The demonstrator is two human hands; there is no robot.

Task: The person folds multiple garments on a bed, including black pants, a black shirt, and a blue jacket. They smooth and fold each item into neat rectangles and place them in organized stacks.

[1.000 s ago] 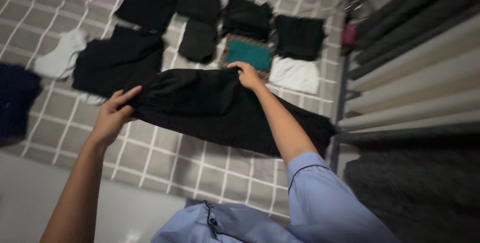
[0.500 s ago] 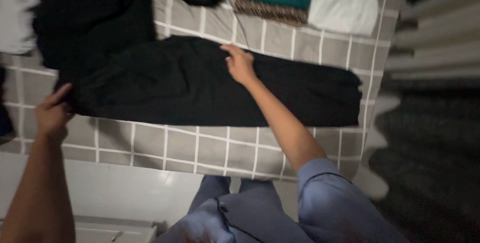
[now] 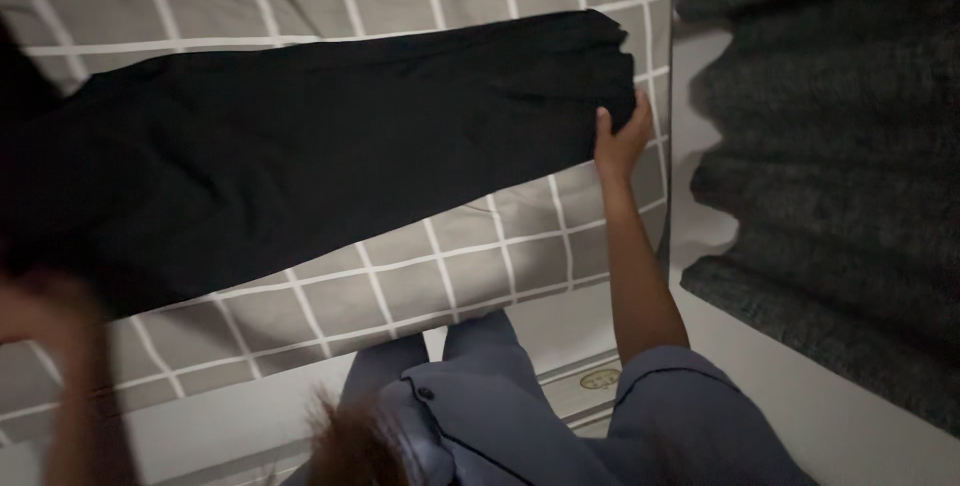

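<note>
Fingers of the right hand [image 3: 620,136] curl round the far end of the black garment [image 3: 330,146], thumb on top, pinching its edge. The garment lies stretched long and flat across the grey checked bedsheet [image 3: 400,276], not yet folded over by the look of it. At the garment's other end the left hand [image 3: 40,306] is blurred; its fingers cannot be made out. Right of the garment lies a dark grey rug [image 3: 830,166].
</note>
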